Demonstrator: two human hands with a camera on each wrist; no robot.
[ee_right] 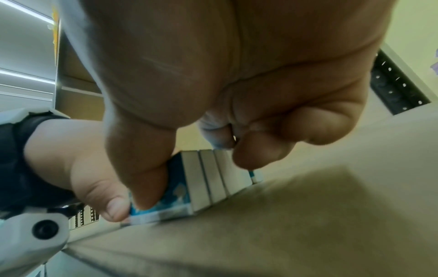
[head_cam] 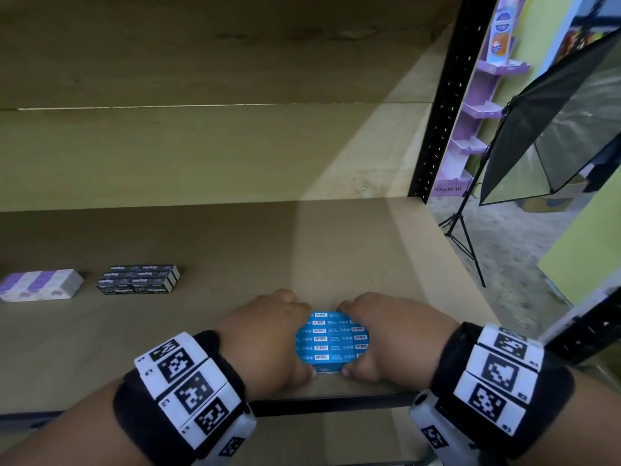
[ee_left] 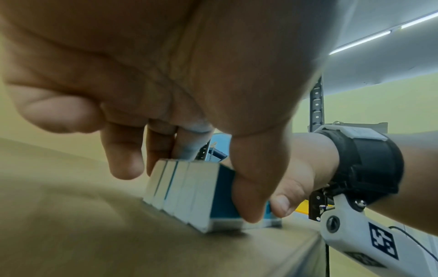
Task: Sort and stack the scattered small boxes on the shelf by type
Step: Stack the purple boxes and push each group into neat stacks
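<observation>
The blue boxes, thin cardboard cartons pressed side by side into 1 block, stand on edge near the shelf front lip, barcoded faces up, the row's long axis running front to back. The left hand and right hand clamp the block from either side. Left of the block lie black staple boxes and purple boxes.
</observation>
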